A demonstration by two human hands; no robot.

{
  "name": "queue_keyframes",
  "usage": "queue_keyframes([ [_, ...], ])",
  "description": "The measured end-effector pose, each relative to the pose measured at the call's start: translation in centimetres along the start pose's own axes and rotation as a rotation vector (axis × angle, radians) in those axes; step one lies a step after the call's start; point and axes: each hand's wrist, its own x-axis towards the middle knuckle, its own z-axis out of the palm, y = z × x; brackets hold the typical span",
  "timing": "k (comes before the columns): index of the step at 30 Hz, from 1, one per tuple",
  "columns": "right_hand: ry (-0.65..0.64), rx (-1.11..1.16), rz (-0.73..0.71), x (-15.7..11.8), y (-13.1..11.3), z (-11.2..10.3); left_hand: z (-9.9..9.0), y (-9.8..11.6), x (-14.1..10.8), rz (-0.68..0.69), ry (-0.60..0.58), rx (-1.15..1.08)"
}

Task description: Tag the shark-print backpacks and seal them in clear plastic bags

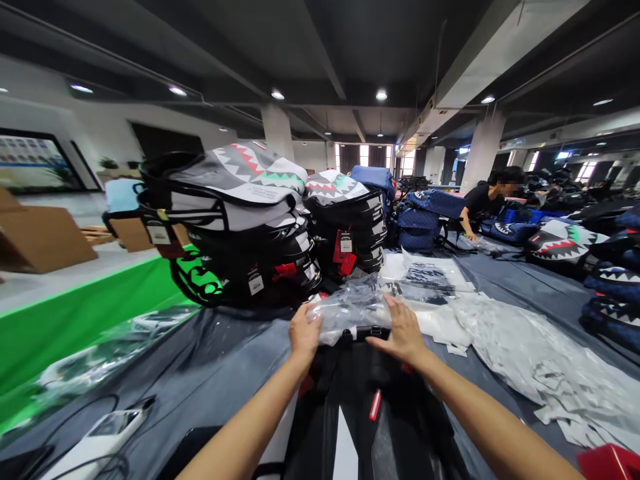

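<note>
A black backpack (400, 413) with a small red tag lies in front of me, its top handle facing away. Clear plastic (350, 308) is bunched just beyond the handle, between my hands. My left hand (305, 332) has its fingers closed on the left edge of the plastic. At the right side of the handle, my right hand (403, 333) has its thumb spread from its fingers; the fingertips touch the plastic's right edge, with no clear grip on it.
Stacked backpacks (240, 220) rise behind to the left, with another stack (345, 220) beside them. Plastic bags (525, 353) spread along the right. A white device (113, 433) with cables sits at lower left. Another person (485, 203) bends over the table farther back.
</note>
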Motion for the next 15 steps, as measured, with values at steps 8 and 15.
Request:
queue_keyframes([
  [8,-0.008,0.029,0.520,4.3,2.9,-1.0,-3.3,0.0,-1.3,0.530,-0.095,0.010],
  [15,0.024,0.277,0.622,2.9,7.9,-0.7,-3.8,-6.7,2.2,-0.114,0.001,-0.158],
])
